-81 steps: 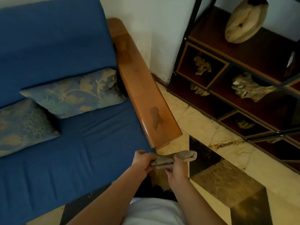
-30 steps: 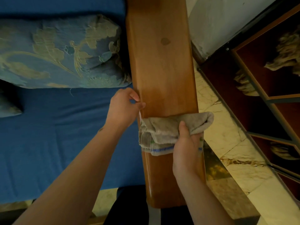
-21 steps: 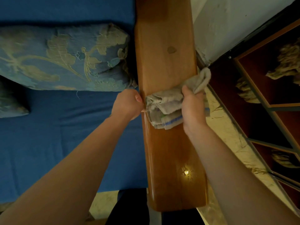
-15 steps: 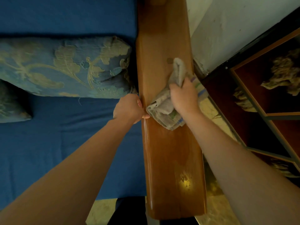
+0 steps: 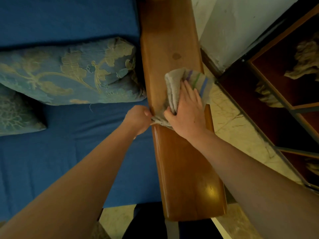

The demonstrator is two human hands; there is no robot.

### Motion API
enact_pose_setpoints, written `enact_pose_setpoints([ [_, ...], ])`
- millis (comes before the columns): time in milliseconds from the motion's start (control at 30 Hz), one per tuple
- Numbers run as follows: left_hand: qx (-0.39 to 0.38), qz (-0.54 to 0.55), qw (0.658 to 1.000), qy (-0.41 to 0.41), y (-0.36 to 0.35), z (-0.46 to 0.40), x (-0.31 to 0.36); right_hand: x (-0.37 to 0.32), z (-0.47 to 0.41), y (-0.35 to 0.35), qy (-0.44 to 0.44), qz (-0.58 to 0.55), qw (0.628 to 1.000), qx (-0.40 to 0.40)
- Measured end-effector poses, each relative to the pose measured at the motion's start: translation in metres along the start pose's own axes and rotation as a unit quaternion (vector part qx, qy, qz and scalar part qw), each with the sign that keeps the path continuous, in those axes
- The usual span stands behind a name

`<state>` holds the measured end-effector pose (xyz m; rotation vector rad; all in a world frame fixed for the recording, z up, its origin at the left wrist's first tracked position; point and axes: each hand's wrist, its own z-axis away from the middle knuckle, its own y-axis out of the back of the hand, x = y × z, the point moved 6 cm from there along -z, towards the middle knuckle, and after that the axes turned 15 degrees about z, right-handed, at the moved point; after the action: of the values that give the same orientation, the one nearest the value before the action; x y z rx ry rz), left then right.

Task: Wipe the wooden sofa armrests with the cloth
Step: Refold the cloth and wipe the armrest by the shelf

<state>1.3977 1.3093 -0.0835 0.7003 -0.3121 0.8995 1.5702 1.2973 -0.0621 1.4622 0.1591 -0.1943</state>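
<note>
as cloth [image 5: 174, 88] unfolded, right hand [image 5: 187, 112] flattened

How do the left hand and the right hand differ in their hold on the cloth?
The right hand lies flat on top of the cloth, fingers extended; the left hand is curled, pinching its near corner. The right is over the armrest, the left beside it. Both touch the cloth.

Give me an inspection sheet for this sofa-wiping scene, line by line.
Surface: glossy brown wooden armrest, glare spot near its front end.
Job's things: folded grey cloth with coloured stripes, lying on the armrest.
Clutter: two blue floral cushions on the blue sofa seat.
Grippers: right hand presses flat on the cloth; left hand pinches its corner at the armrest's inner edge.
Cables: nothing seen.
Surroundings: white wall, dark shelf unit, marbled floor tiles.
</note>
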Motion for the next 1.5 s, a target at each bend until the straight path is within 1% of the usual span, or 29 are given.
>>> enact_pose_setpoints([
  [67, -0.041, 0.051, 0.997, 0.028, -0.01, 0.015, -0.017, -0.001, 0.025, -0.005, 0.062, 0.016, 0.997, -0.049],
  [133, -0.065, 0.049, 0.996, 0.023, -0.021, 0.033, -0.033, -0.002, 0.059, -0.009, 0.101, 0.018, 0.991, -0.084],
  [200, -0.045, 0.028, 0.999, -0.001, -0.03, 0.053, -0.054, -0.006, 0.099, -0.012, 0.119, 0.005, 0.988, -0.095],
  [267, -0.022, 0.021, 0.999, -0.044, -0.042, 0.075, -0.072, -0.009, 0.14, -0.015, 0.122, -0.02, 0.987, -0.101],
  [300, -0.024, 0.02, 0.998, -0.06, -0.049, 0.086, -0.082, -0.01, 0.163, -0.018, 0.121, -0.029, 0.987, -0.107],
  [367, -0.018, 0.02, 0.997, -0.07, -0.058, 0.102, -0.1, -0.011, 0.208, -0.024, 0.123, -0.028, 0.986, -0.111],
  [433, 0.021, 0.015, 0.997, -0.07, -0.056, 0.106, -0.108, -0.012, 0.245, -0.031, 0.129, -0.021, 0.985, -0.11],
  [533, 0.07, 0.037, 0.991, -0.106, -0.045, 0.095, -0.09, -0.013, 0.261, -0.036, 0.113, -0.019, 0.988, -0.107],
  [633, 0.098, 0.04, 0.983, -0.153, -0.032, 0.07, -0.044, -0.017, 0.251, -0.04, 0.093, -0.012, 0.986, -0.136],
  [700, 0.102, 0.027, 0.986, -0.125, -0.025, 0.046, -0.013, -0.02, 0.244, -0.043, 0.079, -0.001, 0.989, -0.127],
  [800, 0.069, -0.005, 0.994, -0.083, -0.012, 0.007, 0.031, -0.021, 0.217, -0.042, 0.037, 0.027, 0.996, -0.071],
  [867, 0.038, -0.064, 0.995, -0.07, -0.001, -0.02, 0.058, -0.017, 0.178, -0.041, -0.03, 0.04, 0.998, -0.03],
  [967, -0.016, -0.204, 0.978, -0.037, 0.005, -0.045, 0.079, -0.007, 0.099, -0.032, -0.147, 0.036, 0.988, 0.023],
  [1000, -0.025, -0.238, 0.97, -0.035, 0.008, -0.052, 0.086, -0.004, 0.063, -0.025, -0.171, 0.03, 0.984, 0.046],
  [1067, -0.039, -0.27, 0.961, -0.034, 0.006, -0.054, 0.088, 0.003, 0.002, -0.013, -0.192, 0.026, 0.978, 0.079],
  [1133, -0.036, -0.279, 0.958, -0.046, 0.008, -0.055, 0.089, 0.011, -0.059, 0.0, -0.208, 0.024, 0.972, 0.104],
  [1233, -0.034, -0.255, 0.965, -0.055, 0.01, -0.056, 0.089, 0.017, -0.148, 0.012, -0.22, 0.03, 0.968, 0.117],
  [1333, -0.038, -0.242, 0.968, -0.062, 0.01, -0.059, 0.089, 0.01, -0.227, 0.02, -0.176, 0.039, 0.975, 0.132],
  [1400, -0.039, -0.239, 0.968, -0.07, 0.01, -0.061, 0.089, 0.004, -0.261, 0.021, -0.138, 0.051, 0.98, 0.132],
  [1500, -0.047, -0.234, 0.968, -0.076, 0.012, -0.063, 0.09, -0.001, -0.28, 0.022, -0.129, 0.057, 0.98, 0.141],
])
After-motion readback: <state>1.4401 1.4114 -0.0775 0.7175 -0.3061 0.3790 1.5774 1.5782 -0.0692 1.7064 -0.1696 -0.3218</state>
